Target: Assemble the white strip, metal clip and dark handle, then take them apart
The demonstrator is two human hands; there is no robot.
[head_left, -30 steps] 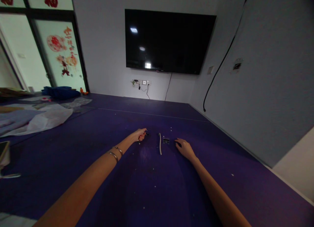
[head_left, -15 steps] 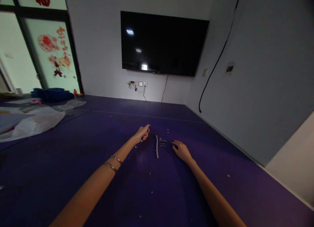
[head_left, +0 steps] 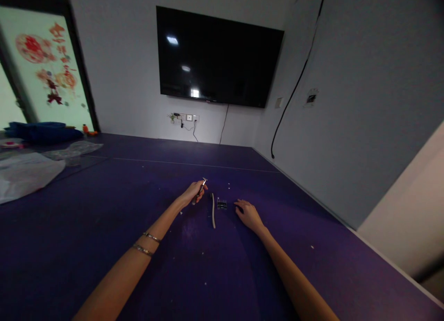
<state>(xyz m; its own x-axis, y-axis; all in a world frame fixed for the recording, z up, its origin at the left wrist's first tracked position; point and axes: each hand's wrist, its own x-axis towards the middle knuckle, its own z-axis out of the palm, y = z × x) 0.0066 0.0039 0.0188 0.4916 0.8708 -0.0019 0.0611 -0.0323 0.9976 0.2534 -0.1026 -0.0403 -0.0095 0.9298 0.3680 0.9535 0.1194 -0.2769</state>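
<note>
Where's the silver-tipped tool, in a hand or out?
In: the left hand grips the tool, its silver tip sticking out.

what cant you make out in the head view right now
All in the head view:
Slim tool: partly hidden by the left hand.
Dark item near the right hand: too small to identify.
Pale sheet: cut off by the left edge.
</note>
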